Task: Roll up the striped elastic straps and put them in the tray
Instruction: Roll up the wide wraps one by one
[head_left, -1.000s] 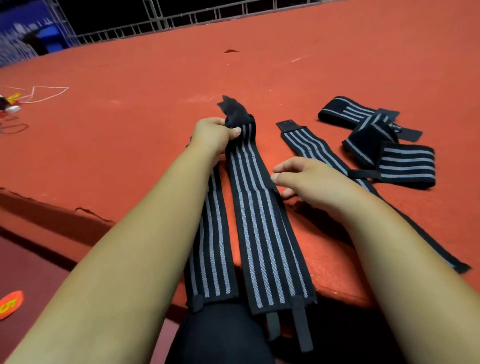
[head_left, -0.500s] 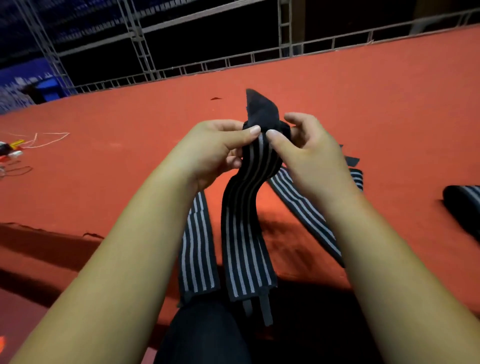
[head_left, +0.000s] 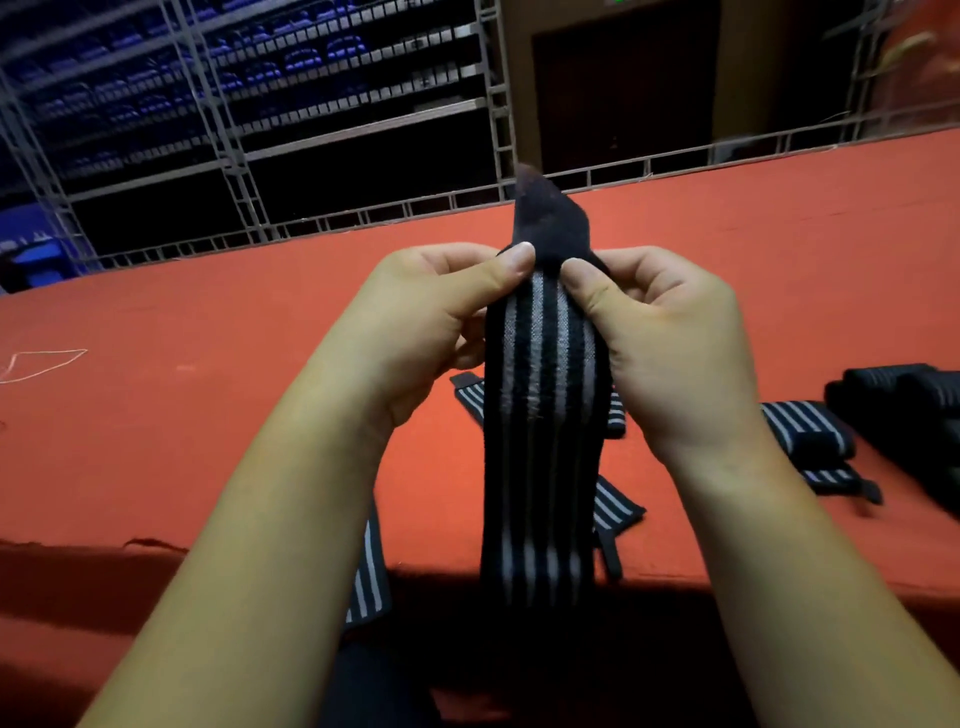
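1. Head view, nearest: lower end of the held strap (head_left: 540, 415) dangling free past the counter (head_left: 208, 415) edge; keep it untwisted.
2. Higher up: left hand (head_left: 431, 322) and right hand (head_left: 670, 338) each pinching the strap's top, thumbs in front, just below the dark tab (head_left: 545, 218).
3. Probably best: fold that tab down first, then roll tight and even, stripes aligned.
4. Beyond: other straps (head_left: 802, 423) lying on the counter; no tray in view.
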